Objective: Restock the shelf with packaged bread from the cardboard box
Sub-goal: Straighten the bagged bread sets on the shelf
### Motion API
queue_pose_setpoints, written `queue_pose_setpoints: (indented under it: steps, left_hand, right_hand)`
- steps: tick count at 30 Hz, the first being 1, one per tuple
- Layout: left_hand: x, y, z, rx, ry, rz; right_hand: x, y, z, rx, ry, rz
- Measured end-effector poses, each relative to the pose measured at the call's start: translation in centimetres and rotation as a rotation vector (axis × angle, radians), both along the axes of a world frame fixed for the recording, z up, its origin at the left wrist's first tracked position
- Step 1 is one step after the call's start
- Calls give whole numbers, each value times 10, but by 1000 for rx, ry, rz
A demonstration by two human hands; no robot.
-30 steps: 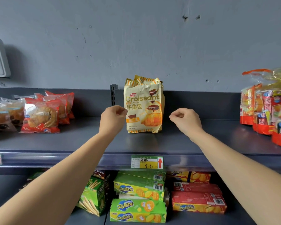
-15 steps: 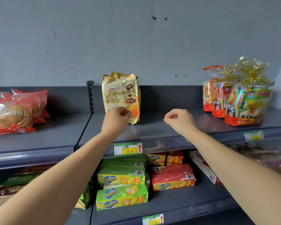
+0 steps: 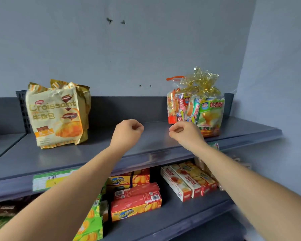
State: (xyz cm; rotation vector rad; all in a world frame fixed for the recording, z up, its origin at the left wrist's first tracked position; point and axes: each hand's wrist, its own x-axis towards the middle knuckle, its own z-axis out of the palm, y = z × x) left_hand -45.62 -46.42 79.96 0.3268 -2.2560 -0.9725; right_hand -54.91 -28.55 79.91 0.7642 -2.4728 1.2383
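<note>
While both arms reach over the upper shelf [image 3: 151, 146], neither hand carries anything. The left hand [image 3: 127, 134] and right hand [image 3: 186, 135] are each curled into a loose fist, fingertips folded against the thumb and empty. They sit side by side but apart, above the bare middle of the board. Croissant bag [image 3: 57, 115] stands upright at 10 o'clock from the left hand, well apart from it, backed close to the rear wall with its printed face forward. Judged a display position: label readable from the aisle. Bundle of snack packs [image 3: 198, 108], tied with gold ribbon, stands at 1 o'clock from the right hand, its lower front partly hidden behind that hand; contact cannot be told. Gap between bag and bundle is open shelf, probably the slot for further bread. Cardboard box: not in view. Biscuit boxes [image 3: 135, 200] lie stacked on the lower shelf at 6 o'clock. Judgement: one bag placed, restock early; next step likely a return to the box for another pack.
</note>
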Motion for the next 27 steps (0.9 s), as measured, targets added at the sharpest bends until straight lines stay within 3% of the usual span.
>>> queue_pose_setpoints:
  steps: [9, 17, 22, 27]
  left_hand:
    - [-83, 80, -2, 24, -40, -108]
    - [-156, 102, 3, -9, -124, -198]
    - [-193, 102, 11, 62, -149, -284]
    - [-216, 101, 12, 7, -154, -285]
  right_hand:
    - [-66, 89, -1, -24, -40, -134]
    - [-138, 124, -5, -170, -201, -239]
    - [-177, 123, -1, -269, -321, -194]
    - [-209, 122, -2, -375, -432, -71]
